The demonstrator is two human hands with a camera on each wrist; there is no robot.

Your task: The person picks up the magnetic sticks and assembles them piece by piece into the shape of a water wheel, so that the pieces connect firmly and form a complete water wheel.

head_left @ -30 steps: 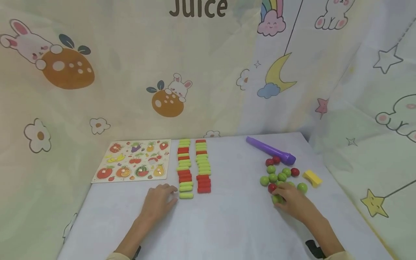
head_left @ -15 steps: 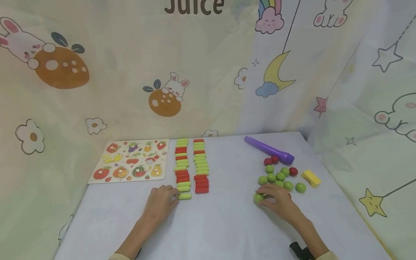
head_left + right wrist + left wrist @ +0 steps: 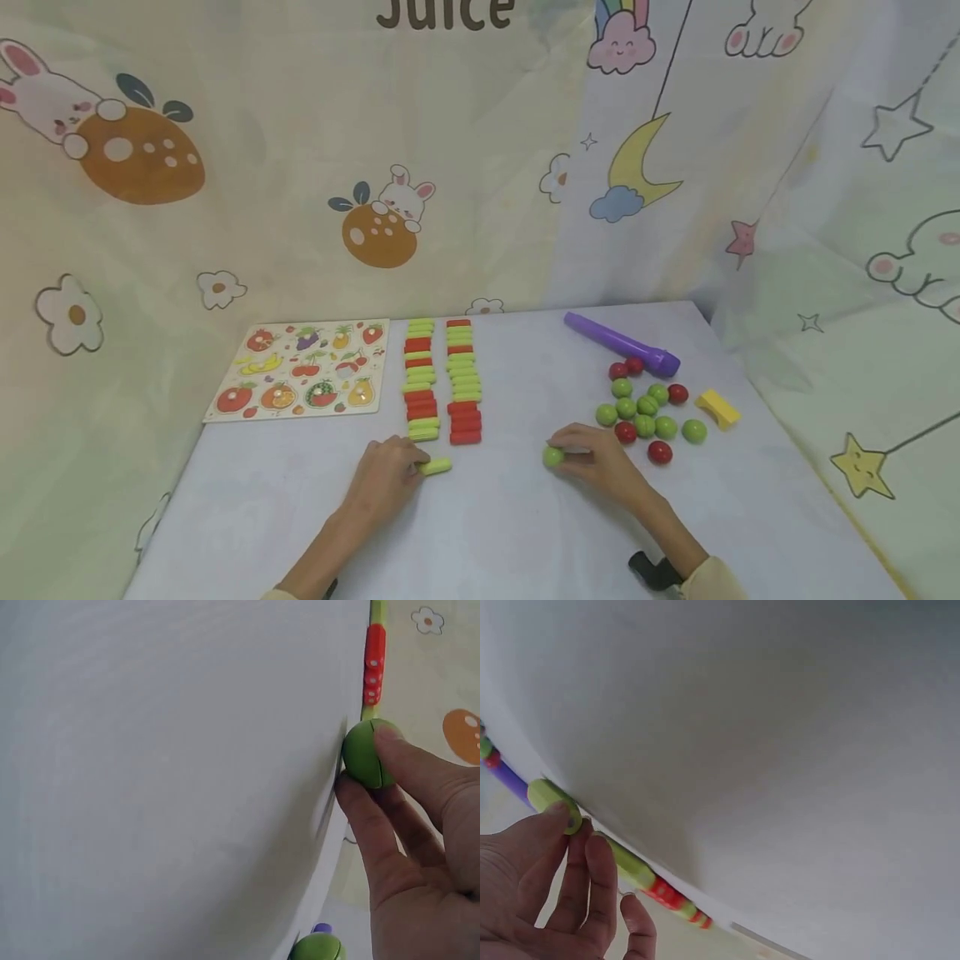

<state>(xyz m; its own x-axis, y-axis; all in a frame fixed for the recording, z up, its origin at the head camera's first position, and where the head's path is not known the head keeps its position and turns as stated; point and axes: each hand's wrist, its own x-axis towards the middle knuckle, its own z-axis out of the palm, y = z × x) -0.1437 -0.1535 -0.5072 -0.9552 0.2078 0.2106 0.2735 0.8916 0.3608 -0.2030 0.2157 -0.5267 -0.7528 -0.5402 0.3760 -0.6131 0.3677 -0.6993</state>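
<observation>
My right hand [image 3: 592, 461] pinches a green ball [image 3: 552, 456] on the white table, left of a cluster of green and red balls [image 3: 645, 408]; the right wrist view shows fingertips [image 3: 390, 742] curled round the green ball [image 3: 366, 754]. My left hand [image 3: 390, 479] holds a light-green short bar [image 3: 436, 467] pulled just below the left of two rows of green and red bars [image 3: 442, 379]. In the left wrist view the fingers [image 3: 570, 840] pinch that green bar [image 3: 553, 801], with the row of bars [image 3: 656, 881] behind.
A fruit puzzle board [image 3: 303, 371] lies at the back left. A purple tube [image 3: 622, 343] and a yellow block [image 3: 718, 408] lie by the balls at the right. A lone red ball [image 3: 659, 452] sits near my right hand. Patterned cloth walls surround the table [image 3: 495, 525].
My right hand carried a green ball leftward out of the cluster toward the table's middle. My left hand drew the lowest green bar down and right, away from its row.
</observation>
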